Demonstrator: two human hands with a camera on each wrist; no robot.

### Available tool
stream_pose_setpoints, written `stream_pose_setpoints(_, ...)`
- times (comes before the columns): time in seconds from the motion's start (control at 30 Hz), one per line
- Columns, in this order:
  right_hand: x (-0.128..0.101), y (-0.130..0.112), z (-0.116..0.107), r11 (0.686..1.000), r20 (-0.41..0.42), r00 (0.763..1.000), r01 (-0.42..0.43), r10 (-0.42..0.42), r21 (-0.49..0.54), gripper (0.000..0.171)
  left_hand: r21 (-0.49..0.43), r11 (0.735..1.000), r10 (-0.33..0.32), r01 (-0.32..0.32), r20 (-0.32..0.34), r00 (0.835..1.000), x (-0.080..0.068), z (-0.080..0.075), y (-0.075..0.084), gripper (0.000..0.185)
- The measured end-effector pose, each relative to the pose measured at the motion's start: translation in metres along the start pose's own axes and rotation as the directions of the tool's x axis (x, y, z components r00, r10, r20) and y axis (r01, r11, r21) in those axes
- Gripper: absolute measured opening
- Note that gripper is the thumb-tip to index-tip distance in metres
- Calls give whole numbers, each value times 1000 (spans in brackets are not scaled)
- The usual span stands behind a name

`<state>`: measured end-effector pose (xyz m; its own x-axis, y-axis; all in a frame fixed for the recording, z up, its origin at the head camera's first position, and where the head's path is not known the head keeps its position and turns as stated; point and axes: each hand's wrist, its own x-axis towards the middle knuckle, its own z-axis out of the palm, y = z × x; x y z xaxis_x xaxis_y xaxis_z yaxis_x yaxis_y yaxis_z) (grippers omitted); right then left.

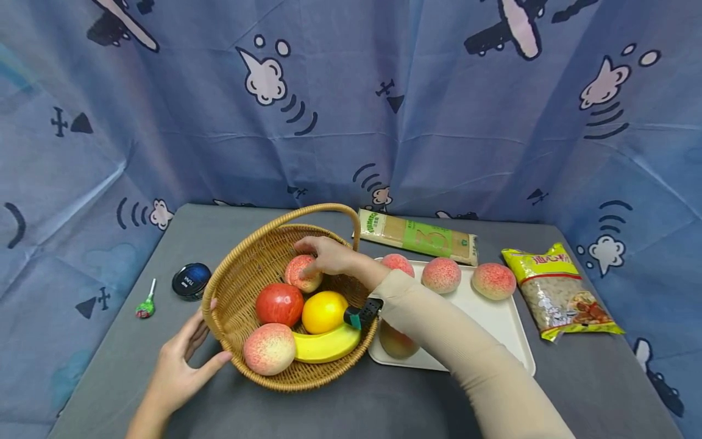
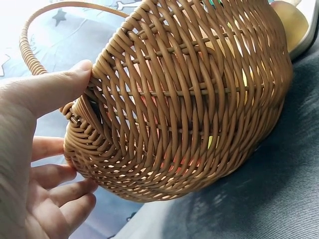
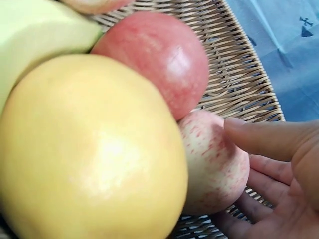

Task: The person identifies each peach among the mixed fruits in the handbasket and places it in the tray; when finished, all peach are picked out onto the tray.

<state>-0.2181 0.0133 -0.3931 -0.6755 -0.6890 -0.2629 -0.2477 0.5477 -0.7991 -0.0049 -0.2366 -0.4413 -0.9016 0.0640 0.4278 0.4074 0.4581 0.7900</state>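
A wicker basket [image 1: 237, 308] with an arched handle tilts toward me. My left hand [image 1: 178, 366] holds its left side, thumb [image 2: 75, 77] at the rim and fingers spread along the weave. Inside the basket, my right hand [image 1: 334, 256] grips a pink-speckled peach [image 1: 298, 274] at the back, thumb on one side and fingers behind it. In front of that peach lie a red apple [image 1: 280, 305] and a round yellow-orange fruit [image 1: 325, 312]. A banana [image 1: 329, 346] and another peach [image 1: 270, 349] sit at the near rim.
Right of the basket, a white tray [image 1: 493, 323] bears several peaches [image 1: 441, 275], one partly behind the right forearm. Behind it lies a noodle pack [image 1: 422, 238]; farther right is a yellow food bag [image 1: 565, 292]. A tuna can [image 1: 191, 280] and a lollipop [image 1: 145, 306] are at left.
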Motion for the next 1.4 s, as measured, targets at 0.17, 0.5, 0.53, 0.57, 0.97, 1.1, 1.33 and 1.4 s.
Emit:
stream_pose_setpoints(0.17,1,1,1,1000,2,1000,-27,27,2,62,13,1000,12,-12,-5,1000,0,0,2,87)
stream_pose_setpoints(0.5,1,-1,3,996,-7,997,-81,81,-24,60,35,998,43,-42,-19,999,2,0,1,85)
stream_pose_setpoints(0.53,1,-1,3,996,-4,996,-85,84,-30,59,37,998,45,-44,-19,999,2,0,1,85)
stream_pose_setpoints(0.57,1,-2,3,995,-1,996,-87,87,-38,58,39,998,48,-47,-19,999,2,0,1,86)
stream_pose_setpoints(0.97,0,-3,2,991,-10,993,-115,114,-71,59,82,996,24,-21,-28,999,0,0,0,87)
stream_pose_setpoints(1.1,0,-4,2,987,-27,992,-129,127,-98,62,91,996,18,-14,-36,999,0,1,1,87)
stream_pose_setpoints(1.33,2,-3,2,985,-60,998,-39,29,-166,59,73,997,34,-32,-32,999,1,1,3,87)
stream_pose_setpoints(1.4,2,-4,2,982,-67,998,-8,-4,-188,57,69,997,34,-32,-25,999,1,1,3,88)
